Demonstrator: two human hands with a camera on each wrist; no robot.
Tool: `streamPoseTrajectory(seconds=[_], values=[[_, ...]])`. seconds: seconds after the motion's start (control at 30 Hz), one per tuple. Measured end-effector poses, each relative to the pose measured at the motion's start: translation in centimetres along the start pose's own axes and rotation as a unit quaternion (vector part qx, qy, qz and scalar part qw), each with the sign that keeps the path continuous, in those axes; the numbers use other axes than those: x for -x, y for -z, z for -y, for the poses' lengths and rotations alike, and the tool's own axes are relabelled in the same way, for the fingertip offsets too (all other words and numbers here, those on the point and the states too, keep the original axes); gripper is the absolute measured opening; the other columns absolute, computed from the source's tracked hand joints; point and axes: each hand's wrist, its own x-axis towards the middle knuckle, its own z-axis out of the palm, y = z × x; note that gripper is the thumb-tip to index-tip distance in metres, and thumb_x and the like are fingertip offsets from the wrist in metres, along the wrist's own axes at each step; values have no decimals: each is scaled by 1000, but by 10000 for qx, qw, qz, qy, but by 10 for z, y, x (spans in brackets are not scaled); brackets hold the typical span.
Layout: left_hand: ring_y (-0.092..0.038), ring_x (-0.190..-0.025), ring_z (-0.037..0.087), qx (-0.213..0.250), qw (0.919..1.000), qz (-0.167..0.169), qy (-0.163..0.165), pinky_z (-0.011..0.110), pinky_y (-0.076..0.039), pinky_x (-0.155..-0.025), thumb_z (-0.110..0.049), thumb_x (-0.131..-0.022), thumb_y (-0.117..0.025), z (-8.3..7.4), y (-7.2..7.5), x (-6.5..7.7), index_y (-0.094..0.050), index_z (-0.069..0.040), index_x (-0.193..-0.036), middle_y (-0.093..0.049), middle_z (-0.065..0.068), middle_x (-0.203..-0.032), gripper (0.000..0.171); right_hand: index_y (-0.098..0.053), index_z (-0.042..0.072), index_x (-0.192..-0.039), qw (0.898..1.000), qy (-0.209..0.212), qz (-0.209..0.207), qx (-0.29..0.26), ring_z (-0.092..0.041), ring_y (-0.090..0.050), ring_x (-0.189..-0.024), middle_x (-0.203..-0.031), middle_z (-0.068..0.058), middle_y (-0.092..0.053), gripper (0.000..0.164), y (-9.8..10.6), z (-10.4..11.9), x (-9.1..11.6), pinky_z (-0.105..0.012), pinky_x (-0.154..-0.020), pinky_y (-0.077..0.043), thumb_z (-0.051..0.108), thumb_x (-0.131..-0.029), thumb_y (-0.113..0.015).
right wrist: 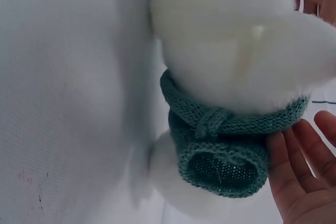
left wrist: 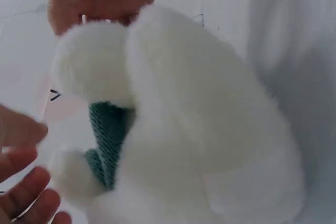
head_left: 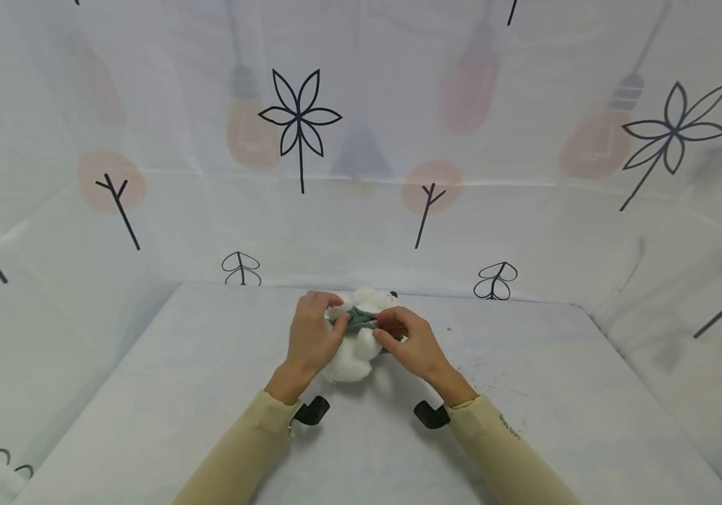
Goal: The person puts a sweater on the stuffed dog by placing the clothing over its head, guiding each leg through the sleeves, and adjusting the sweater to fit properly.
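Note:
A white plush toy [head_left: 348, 363] lies on the table between the two hands, wearing a green knitted sweater [head_left: 358, 319]. Its fluffy body [left wrist: 199, 114] fills much of the left wrist view. In the right wrist view, an empty sleeve opening of the sweater [right wrist: 223, 174] faces the camera. My left hand [head_left: 315, 335] is at the toy's left side, thumb and fingers spread apart beside the sweater. On the other side, my right hand [head_left: 414, 344] touches the sweater's edge with fairly straight fingers [right wrist: 283, 166]. The toy partly hides the right fingertips in the left wrist view.
The toy lies toward the far edge of a white-covered table [head_left: 209, 393]. A pale curtain [head_left: 361, 224] printed with flowers and twigs hangs behind and at both sides. Dark wrist mounts [head_left: 312, 411] stick out from the sleeves.

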Motion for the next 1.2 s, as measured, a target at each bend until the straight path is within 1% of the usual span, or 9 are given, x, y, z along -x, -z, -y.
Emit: streamPoseTrajectory(seconds=[0.1, 0.23, 0.33, 0.43, 0.53, 0.67, 0.77, 1.03, 1.2], values=[[-56, -80, 19, 251, 9976, 623, -143, 33, -48, -71, -18, -82, -74, -5, 3, 0, -64, -7, -97, -60, 5, -89, 22, -61, 6, -115, 10000, 33, 21, -47, -20, -63, -90, -104, -8, -65, 29, 0, -1, 0, -37, -76, -52, 21, -91, -67], [-55, -81, 12, 314, 9865, 1606, -38, 29, -48, -71, -29, -84, -72, -10, 7, 2, -63, -11, -100, -59, -1, -92, 26, -59, -3, -116, 9997, 48, 88, -200, -29, -63, -98, -109, -17, -63, 29, 1, 7, 0, -42, -83, -51, 11, -91, -65], [-53, -80, 10, 129, 9800, 1986, 49, 28, -47, -71, -30, -84, -71, -12, 8, 3, -62, -13, -102, -57, -5, -91, 26, -57, -9, -116, 9991, 118, 187, -366, -35, -60, -104, -112, -23, -60, 28, 4, 21, 1, -44, -89, -49, 2, -91, -62], [-53, -76, 10, -16, 9796, 2001, 166, 27, -46, -67, -27, -83, -71, -12, 8, 3, -62, -13, -103, -57, -5, -89, 27, -56, -11, -116, 9988, 246, 206, -372, -36, -59, -107, -113, -25, -59, 27, 7, 34, 2, -43, -91, -48, -4, -90, -60], [-54, -73, 10, -26, 9817, 1880, 290, 28, -46, -65, -25, -81, -71, -12, 9, 2, -62, -12, -104, -58, -5, -87, 28, -58, -9, -113, 9993, 332, -76, -153, -33, -61, -99, -107, -23, -61, 25, 7, 37, 3, -41, -85, -51, -4, -89, -61], [-54, -73, 11, -10, 9835, 1759, 431, 29, -46, -65, -24, -81, -71, -10, 8, 1, -62, -12, -104, -58, -4, -86, 28, -63, 0, -107, 9971, 106, -707, 255, -20, -59, -80, -92, -9, -62, 20, 1, 14, 1, -33, -68, -50, 4, -88, -65], [-53, -73, 11, -17, 9834, 1738, 518, 29, -45, -64, -23, -81, -70, -10, 8, 0, -61, -13, -105, -58, -4, -85, 28, -63, 6, -106, 9946, -285, -890, 461, -15, -55, -73, -89, -5, -59, 21, -3, -5, 0, -29, -63, -48, 12, -86, -68], [-53, -71, 14, 12, 9835, 1727, 543, 29, -43, -62, -23, -82, -68, -11, 11, 0, -60, -12, -104, -56, -2, -83, 26, -58, 13, -114, 9905, -1179, -416, 569, -17, -58, -79, -97, -3, -61, 30, -3, -3, 0, -33, -65, -48, 24, -88, -68], [-53, -72, 14, 82, 9829, 1747, 574, 29, -44, -63, -23, -83, -68, -11, 11, 1, -59, -11, -105, -56, -1, -84, 26, -52, 16, -126, 9885, -1472, -151, 316, -15, -61, -77, -102, -3, -65, 41, -3, -2, 1, -33, -65, -50, 29, -89, -67]])
